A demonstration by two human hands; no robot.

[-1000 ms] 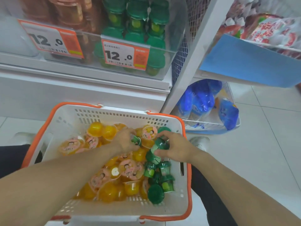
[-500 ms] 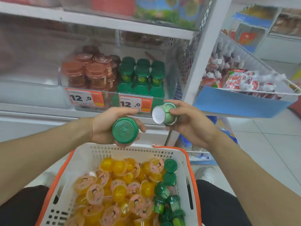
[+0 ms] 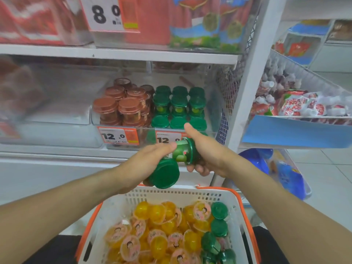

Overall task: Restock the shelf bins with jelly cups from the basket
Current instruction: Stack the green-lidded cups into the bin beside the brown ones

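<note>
From the head camera, the person's left hand (image 3: 150, 164) grips one green-lidded jelly cup (image 3: 164, 175), lid toward the camera. The right hand (image 3: 207, 155) clenches a second green cup (image 3: 183, 152) lying on its side, thumb raised. Both cups hang just in front of the clear shelf bin (image 3: 211, 119), above the basket (image 3: 236, 210). That bin already carries stacked green cups (image 3: 179, 105); brown-lidded cups (image 3: 122, 107) fill the compartment beside them.

The risk appears to be the stack itself: the green rows already stand high, so a cup pushed in sideways could topple them or roll off the front lip. The two held cups touch, and one could knock the other loose.

The price tags (image 3: 119, 136) under the bin read "12.0", and a tag on the shelf above reads "8.0". The smaller print is too blurred to read. Orange jelly cups (image 3: 158, 214) in the basket bear a cartoon face.
</note>
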